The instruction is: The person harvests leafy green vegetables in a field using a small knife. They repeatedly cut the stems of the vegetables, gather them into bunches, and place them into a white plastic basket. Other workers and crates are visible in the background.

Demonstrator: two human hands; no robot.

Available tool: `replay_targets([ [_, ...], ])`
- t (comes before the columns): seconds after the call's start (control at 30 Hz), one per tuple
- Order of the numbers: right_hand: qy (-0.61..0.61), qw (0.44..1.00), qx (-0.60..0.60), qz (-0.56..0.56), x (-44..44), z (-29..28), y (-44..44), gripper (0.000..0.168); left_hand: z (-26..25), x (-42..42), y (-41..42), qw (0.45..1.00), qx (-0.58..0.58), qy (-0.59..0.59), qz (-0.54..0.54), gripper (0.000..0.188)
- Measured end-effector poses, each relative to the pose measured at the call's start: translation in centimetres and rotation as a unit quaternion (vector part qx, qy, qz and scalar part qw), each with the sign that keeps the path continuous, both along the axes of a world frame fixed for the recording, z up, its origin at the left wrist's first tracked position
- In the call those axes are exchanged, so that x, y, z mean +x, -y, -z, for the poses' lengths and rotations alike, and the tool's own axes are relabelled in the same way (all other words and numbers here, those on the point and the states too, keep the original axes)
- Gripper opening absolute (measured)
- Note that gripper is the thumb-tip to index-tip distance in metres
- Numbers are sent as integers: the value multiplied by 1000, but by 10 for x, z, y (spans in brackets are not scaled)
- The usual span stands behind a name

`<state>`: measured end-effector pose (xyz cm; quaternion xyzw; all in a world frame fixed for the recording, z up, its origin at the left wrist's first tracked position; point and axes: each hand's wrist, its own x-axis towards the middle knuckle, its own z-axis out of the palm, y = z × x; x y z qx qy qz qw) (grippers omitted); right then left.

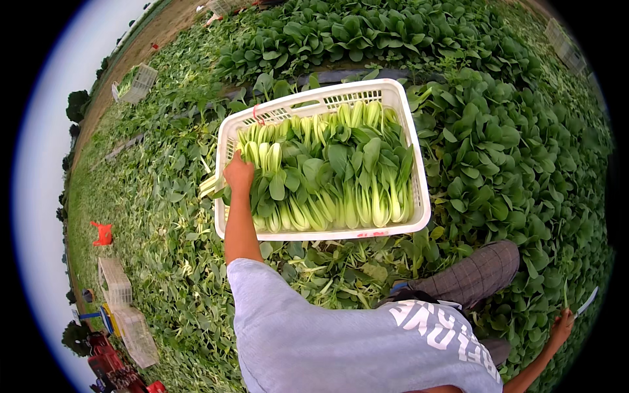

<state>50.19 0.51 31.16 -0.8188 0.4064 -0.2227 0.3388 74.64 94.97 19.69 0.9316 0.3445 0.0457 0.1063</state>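
A white plastic crate (421,196) with openwork sides holds rows of pak choi (339,172), pale stalk ends towards both long sides and leaves towards the middle. My left hand (239,172) reaches into the crate's left end, its fingertips at the pale stalks there; whether it grips any is hidden. Beside that hand, several pale stalks (209,186) stick out past the crate's left rim. Far out at the lower right, my right hand (563,323) is closed on a knife (587,302), its blade pointing up and right. A thin green stalk rises beside this hand.
Dense standing pak choi (481,152) grows to the right and beyond the crate. Cut leaves (177,275) cover the ground at left. Farther off are a filled crate (140,83), stacked pale crates (132,324), a red bag (102,234) and red machinery (105,358). My bent knee (476,270) is near the crate.
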Motion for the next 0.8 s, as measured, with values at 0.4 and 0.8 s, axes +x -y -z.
replay_targets([
  [0.4, -35, 999, -5, 15, -38, 25, -6, 38, 165, -51, -36, 994, -11, -105, -14, 75],
  [0.8, 31, 973, -14, 228, -155, 5, -14, 22, 98, 33, -1, 964, -247, -94, 27, 79],
])
